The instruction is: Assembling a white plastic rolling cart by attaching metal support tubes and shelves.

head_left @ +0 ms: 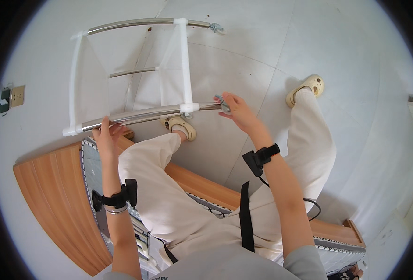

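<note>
A rolling rack with white plastic shelves [184,65] and shiny metal tubes lies on its side above my lap, its legs pointing right. My left hand [107,136] is closed around the near metal tube [141,114], close to the left-hand shelf. At the right end of that same tube, my right hand [239,112] pinches a small grey caster wheel [224,105]; the fingers partly cover it. Another caster [217,28] sticks out from the far tube [131,24]. A third caster [186,115] shows partly below the near tube.
I sit on a wooden seat with a patterned cushion; its wooden side panel [59,200] is at the left. My feet in cream clogs [309,88] rest on the pale tiled floor [244,56]. A wall socket [17,96] is far left.
</note>
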Tool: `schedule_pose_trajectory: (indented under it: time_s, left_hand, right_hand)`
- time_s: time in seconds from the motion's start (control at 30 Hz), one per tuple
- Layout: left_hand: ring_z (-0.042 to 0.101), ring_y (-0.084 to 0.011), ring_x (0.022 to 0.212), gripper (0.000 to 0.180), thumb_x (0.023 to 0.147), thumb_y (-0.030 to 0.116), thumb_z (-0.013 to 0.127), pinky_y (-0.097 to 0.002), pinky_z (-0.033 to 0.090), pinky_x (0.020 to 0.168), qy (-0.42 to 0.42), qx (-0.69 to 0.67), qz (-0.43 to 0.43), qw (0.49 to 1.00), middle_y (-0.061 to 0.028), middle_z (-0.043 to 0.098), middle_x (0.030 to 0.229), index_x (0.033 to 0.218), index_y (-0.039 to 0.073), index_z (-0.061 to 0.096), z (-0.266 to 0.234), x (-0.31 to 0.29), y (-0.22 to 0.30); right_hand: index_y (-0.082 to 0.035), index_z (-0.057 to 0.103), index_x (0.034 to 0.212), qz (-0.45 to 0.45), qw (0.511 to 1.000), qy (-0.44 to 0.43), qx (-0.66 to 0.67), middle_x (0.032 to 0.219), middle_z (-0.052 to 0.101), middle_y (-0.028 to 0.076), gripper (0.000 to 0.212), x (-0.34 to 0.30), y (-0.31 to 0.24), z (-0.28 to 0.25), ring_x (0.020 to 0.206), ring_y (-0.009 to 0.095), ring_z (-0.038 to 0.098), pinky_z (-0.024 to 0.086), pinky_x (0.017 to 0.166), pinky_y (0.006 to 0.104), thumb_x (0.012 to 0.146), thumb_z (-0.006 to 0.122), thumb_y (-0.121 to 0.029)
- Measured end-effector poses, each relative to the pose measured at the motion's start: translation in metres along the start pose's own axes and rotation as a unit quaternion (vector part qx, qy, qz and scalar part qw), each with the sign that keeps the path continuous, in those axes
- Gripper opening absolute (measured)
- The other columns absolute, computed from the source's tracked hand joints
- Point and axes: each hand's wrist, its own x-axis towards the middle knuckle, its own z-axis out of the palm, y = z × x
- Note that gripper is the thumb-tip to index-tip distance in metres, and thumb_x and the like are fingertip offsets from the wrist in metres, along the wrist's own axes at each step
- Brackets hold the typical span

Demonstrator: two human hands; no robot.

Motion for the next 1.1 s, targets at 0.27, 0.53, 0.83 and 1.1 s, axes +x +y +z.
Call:
schedule_pose_trajectory:
  time_s: [0.27,0.53,0.83,1.1]
  left_hand:
    - [0.057,-0.0243,0.069,0.021,0.081,0.018,0.056,-0.0338,0.046,0.064,-0.109,0.553,0.108,0.819,-0.0145,0.055,0.087,0.084,-0.001,0.05,0.037,-0.063,0.045]
    - [0.05,-0.0327,0.09,0.045,0.072,0.016,0.062,-0.038,0.041,0.078,-0.249,0.496,0.458,0.695,-0.0124,0.049,0.109,0.112,0.005,0.045,0.106,-0.047,0.009]
    - [0.055,-0.0248,0.056,0.047,0.073,0.045,0.057,-0.0319,0.042,0.054,-0.253,0.617,0.407,0.623,-0.0133,0.05,0.083,0.116,0.026,0.05,0.112,-0.028,-0.028]
    - [0.055,-0.03,0.062,0.034,0.076,0.043,0.055,-0.0383,0.045,0.059,-0.284,0.606,0.369,0.645,-0.0142,0.048,0.083,0.102,0.021,0.059,0.106,-0.028,-0.023]
  right_hand:
    - [0.001,0.056,0.094,-0.049,0.988,-0.019,-0.144,0.09,0.058,0.006,0.032,0.021,0.016,-0.002,0.077,0.01,0.052,0.042,0.076,0.0237,0.088,0.046,-0.029]
    - [0.001,0.057,0.09,-0.046,0.984,-0.022,-0.173,0.081,0.056,0.003,0.032,0.012,0.013,0.019,0.074,0.009,0.051,0.041,0.071,0.0227,0.087,0.048,-0.029]
    - [0.001,0.055,0.088,-0.087,0.996,-0.008,-0.015,0.076,0.055,0.003,0.032,0.01,0.013,0.027,0.068,0.008,0.05,0.045,0.063,0.0225,0.085,0.051,-0.03]
    - [0.001,0.053,0.089,-0.069,0.998,0.016,-0.003,0.078,0.056,0.007,0.031,0.011,0.01,0.024,0.07,0.012,0.056,0.049,0.059,0.0244,0.084,0.052,-0.03]
